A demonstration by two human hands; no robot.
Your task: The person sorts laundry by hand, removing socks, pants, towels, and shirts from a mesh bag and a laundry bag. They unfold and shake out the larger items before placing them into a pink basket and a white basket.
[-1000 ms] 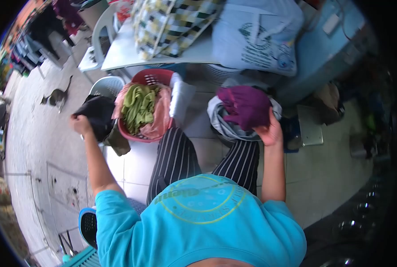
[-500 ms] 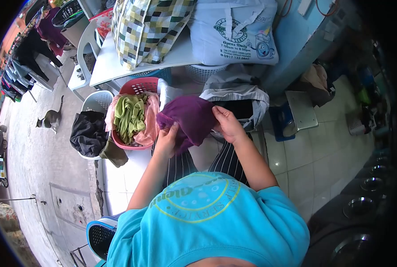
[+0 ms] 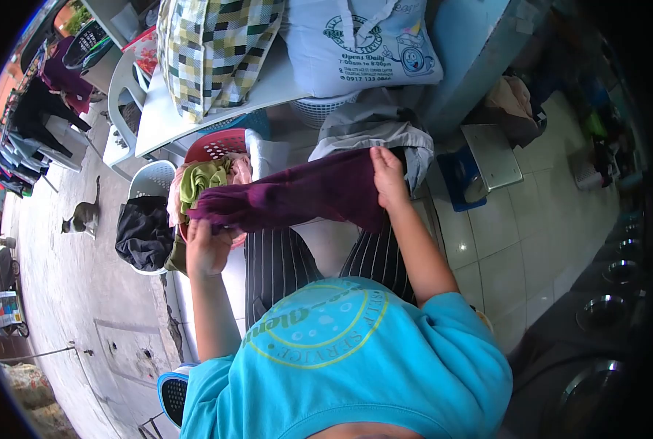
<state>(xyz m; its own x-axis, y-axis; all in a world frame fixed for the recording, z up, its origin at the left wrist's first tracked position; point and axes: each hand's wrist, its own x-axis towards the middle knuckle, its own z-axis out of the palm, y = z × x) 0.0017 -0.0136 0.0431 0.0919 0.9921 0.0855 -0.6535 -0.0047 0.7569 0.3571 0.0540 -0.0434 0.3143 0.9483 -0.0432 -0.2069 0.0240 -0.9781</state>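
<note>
A dark purple cloth garment (image 3: 304,192) is stretched sideways in front of me, above my lap. My left hand (image 3: 208,245) grips its bunched end, and my right hand (image 3: 389,179) pinches the wider, flatter end. Beneath the left end stands a red laundry basket (image 3: 220,148) with green cloth (image 3: 198,181) and pink cloth in it, partly covered by the garment. Behind the right end sits a grey fabric bag (image 3: 370,132) with its mouth open; the purple cloth hides part of it.
A white basket (image 3: 153,175) with dark clothes (image 3: 147,233) stands at the left. Ahead, a white table (image 3: 173,128) bears a checkered bag (image 3: 213,55) and a white printed bag (image 3: 363,47). A metal-topped stool (image 3: 493,157) is at the right. A cat (image 3: 85,216) sits on the pavement.
My hands have moved apart, the left one out to the left and the right one slightly right. The purple garment went from a bundle to a long stretched strip.
</note>
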